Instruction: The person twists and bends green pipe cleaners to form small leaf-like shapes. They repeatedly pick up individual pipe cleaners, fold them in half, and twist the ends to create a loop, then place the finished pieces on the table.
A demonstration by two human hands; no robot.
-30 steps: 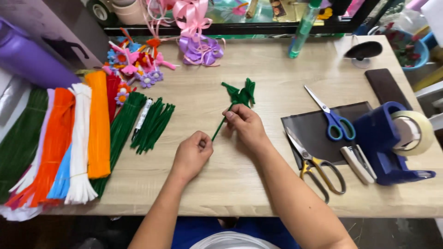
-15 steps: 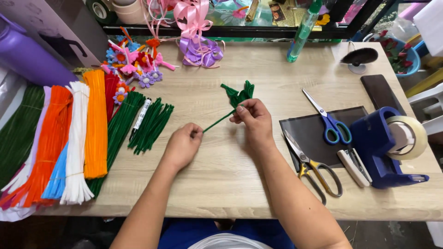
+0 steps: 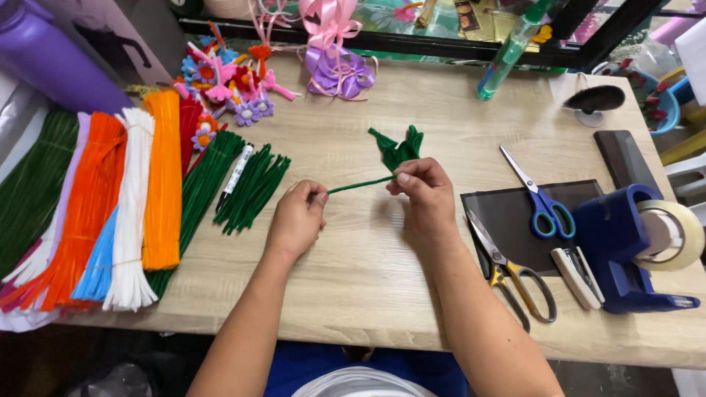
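Note:
A green pipe-cleaner stem [image 3: 359, 185] with folded green leaves [image 3: 398, 149] at its far end stretches between my two hands above the wooden table [image 3: 368, 272]. My left hand [image 3: 296, 220] pinches the stem's near end. My right hand [image 3: 421, 192] grips it just below the leaves. A loose pile of dark green pipe cleaners [image 3: 251, 188] lies just left of my left hand, with a white marker pen [image 3: 235, 175] beside it.
Bundles of orange [image 3: 160, 176], white [image 3: 131, 213], green and blue pipe cleaners fill the left side. Finished pipe-cleaner flowers [image 3: 228, 84] and a pink-purple bow [image 3: 332, 59] sit at the back. Blue scissors [image 3: 538, 197], yellow-handled scissors [image 3: 515, 272] and a blue tape dispenser [image 3: 632, 246] lie right.
Both hands have shifted away from my body and spread apart, drawing the stem out straighter and nearly level. The leaf end has stayed in my right hand.

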